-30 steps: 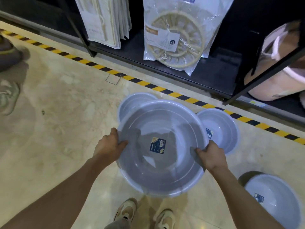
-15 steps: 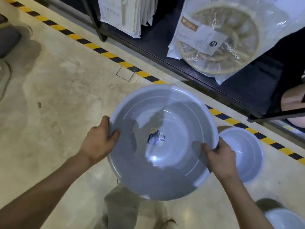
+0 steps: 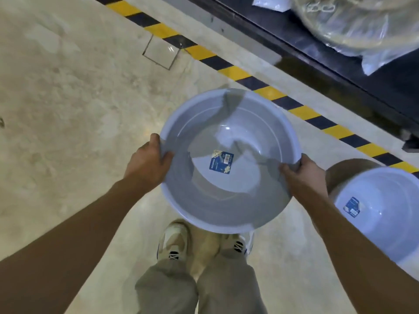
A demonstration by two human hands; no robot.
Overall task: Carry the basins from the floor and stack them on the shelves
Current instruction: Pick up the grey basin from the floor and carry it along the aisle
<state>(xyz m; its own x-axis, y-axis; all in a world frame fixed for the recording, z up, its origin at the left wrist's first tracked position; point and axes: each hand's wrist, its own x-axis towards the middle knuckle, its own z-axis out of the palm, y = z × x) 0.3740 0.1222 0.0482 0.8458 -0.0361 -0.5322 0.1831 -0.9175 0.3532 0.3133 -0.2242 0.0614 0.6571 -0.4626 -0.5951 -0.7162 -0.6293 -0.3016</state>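
Observation:
I hold a large pale blue-grey plastic basin (image 3: 229,196) off the floor, in front of my legs. A blue label sticks to its inside bottom. My left hand (image 3: 148,163) grips its left rim and my right hand (image 3: 302,175) grips its right rim, thumbs inside. A second, similar basin (image 3: 385,214) with its own blue label rests on the floor at the right, partly behind my right forearm. The dark bottom shelf (image 3: 328,55) runs across the upper right.
Yellow-and-black hazard tape (image 3: 226,66) marks the floor along the shelf front. A plastic-wrapped round item (image 3: 362,26) lies on the shelf at the top right. My shoes (image 3: 174,241) and trouser legs are below the basin. Beige polished floor (image 3: 68,98) spreads to the left.
The basin has been lifted off the floor and carried left and back with both hands. The view has tilted down to my feet; other floor basins have dropped out of view.

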